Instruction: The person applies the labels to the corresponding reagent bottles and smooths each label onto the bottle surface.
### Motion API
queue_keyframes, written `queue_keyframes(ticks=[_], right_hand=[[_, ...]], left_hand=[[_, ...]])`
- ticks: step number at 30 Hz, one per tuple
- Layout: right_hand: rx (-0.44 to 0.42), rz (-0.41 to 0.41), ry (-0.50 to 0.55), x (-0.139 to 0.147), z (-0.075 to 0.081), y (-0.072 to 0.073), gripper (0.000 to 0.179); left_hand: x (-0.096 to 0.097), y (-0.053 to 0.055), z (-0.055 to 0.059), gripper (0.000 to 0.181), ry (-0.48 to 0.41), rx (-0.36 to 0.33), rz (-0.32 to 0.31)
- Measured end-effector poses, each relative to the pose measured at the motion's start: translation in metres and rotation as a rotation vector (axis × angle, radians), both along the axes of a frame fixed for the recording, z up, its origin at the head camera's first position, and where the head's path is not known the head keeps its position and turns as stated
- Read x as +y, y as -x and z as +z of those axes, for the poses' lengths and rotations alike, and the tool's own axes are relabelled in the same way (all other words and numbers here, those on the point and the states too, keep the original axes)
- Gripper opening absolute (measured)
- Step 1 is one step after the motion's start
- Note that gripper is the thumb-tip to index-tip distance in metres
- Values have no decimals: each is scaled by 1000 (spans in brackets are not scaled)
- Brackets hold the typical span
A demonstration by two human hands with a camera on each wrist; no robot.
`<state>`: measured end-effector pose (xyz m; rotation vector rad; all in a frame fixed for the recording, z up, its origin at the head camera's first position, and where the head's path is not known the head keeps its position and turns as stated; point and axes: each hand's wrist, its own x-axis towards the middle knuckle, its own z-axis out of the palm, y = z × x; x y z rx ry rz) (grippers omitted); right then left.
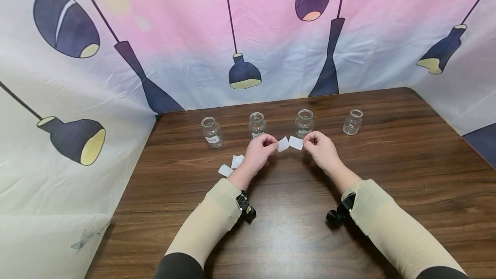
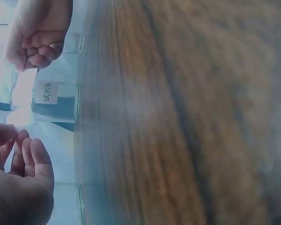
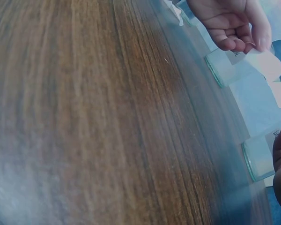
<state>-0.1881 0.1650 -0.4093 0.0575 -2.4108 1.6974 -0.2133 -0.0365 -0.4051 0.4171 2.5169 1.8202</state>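
Observation:
My left hand [image 1: 260,154] pinches a small white paper slip [image 1: 283,144] between thumb and forefinger. Another white slip [image 1: 296,142] is pinched in my right hand [image 1: 322,151]. The two slips are held up edge to edge, close together, in front of the glass jars. Behind the left hand is a jar with a printed label [image 1: 257,125]; a second labelled jar [image 1: 304,120] is behind the right hand. In the left wrist view, the printed label [image 2: 47,92] shows beside the slip in the right hand. No print shows on either held slip.
More white slips [image 1: 226,170] lie on the brown wooden table [image 1: 279,236], left of the left forearm. A labelled glass jar [image 1: 212,132] stands at the far left and a smaller jar [image 1: 352,122] with no label showing at the right. A patterned cloth hangs behind the table.

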Motion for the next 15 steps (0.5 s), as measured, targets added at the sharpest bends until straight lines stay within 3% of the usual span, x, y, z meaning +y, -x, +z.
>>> queue_keyframes(ticks=[15], right_hand=[[21, -27, -52, 12, 0, -1, 7]], left_hand=[[-19, -1, 0, 9, 16, -21, 20]])
